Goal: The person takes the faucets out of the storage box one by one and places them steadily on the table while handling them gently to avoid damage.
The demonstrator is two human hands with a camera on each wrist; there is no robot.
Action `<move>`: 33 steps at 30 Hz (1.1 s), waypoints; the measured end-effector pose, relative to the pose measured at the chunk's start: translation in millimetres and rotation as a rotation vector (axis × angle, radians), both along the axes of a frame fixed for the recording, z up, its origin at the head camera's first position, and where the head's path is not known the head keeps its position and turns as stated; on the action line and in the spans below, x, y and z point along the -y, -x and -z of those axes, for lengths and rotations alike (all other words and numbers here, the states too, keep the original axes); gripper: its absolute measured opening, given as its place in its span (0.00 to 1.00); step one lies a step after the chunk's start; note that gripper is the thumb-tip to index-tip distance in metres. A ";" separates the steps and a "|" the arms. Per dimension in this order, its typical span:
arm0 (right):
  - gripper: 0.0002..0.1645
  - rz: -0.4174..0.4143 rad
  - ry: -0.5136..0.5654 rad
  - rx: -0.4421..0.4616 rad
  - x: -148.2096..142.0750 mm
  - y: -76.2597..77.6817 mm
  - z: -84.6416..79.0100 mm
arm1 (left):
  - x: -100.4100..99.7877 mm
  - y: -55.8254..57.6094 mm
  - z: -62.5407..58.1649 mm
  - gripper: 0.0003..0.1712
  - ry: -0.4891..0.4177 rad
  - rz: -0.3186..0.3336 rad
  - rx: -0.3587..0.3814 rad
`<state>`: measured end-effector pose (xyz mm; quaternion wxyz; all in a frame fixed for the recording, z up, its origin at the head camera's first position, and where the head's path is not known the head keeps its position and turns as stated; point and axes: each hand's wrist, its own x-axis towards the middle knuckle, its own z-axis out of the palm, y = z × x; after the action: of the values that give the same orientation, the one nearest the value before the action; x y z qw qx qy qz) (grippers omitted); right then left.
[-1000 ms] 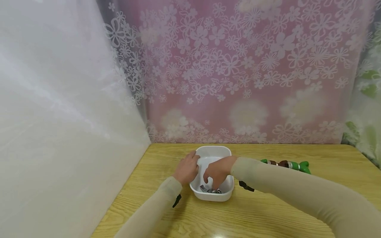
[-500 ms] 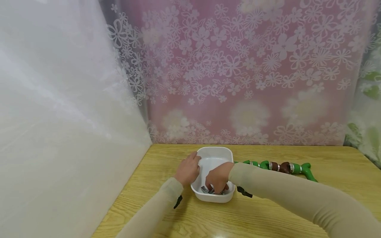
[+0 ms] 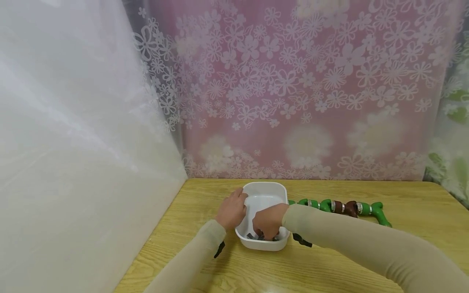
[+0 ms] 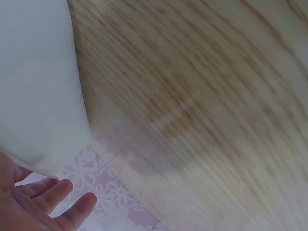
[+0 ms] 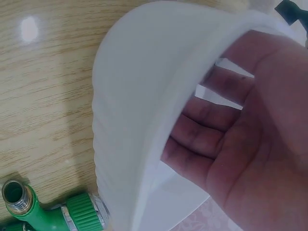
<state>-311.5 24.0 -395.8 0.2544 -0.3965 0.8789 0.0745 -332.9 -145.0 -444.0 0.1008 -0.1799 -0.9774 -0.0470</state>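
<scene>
A white tub (image 3: 266, 188) stands on the wooden table in the head view. My left hand (image 3: 231, 209) rests over its left rim. In the left wrist view the fingers (image 4: 83, 207) look loosely spread, several reaching past the outer wall. My right hand (image 3: 269, 221) reaches down into the near end of the tub, among small silvery metal pieces (image 3: 251, 236). In the right wrist view its fingers (image 5: 204, 115) bend down inside the rim, fingertips hidden by the tub wall. I cannot tell whether they hold a metal piece.
A row of green and brown pipe fittings (image 3: 344, 207) with silvery bands lies right of the tub, partly behind the right sleeve (image 3: 340, 224). One green fitting (image 5: 45, 219) has a threaded metal end. A pink floral curtain (image 3: 300, 101) hangs behind the table (image 3: 311, 268).
My right hand has gone lower into the tub, its fingers now bent down among the metal pieces. More of the fittings row shows past the sleeve. My left hand stays at the rim.
</scene>
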 end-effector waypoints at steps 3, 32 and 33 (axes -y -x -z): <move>0.06 -0.002 0.012 -0.021 -0.5 0.5 1.3 | 0.6 1.1 1.0 0.21 0.001 0.001 0.004; 0.12 0.032 0.251 -0.062 -32.4 -0.8 -44.0 | 0.8 -0.2 3.2 0.21 -0.002 0.020 0.003; 0.12 0.036 0.259 -0.062 -35.0 -1.7 -47.8 | 0.8 -0.2 2.8 0.21 0.002 0.022 -0.003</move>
<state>-309.8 58.9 -347.9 0.1752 -0.4079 0.8955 -0.0320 -332.6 -145.8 -446.8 0.1015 -0.1908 -0.9752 -0.0469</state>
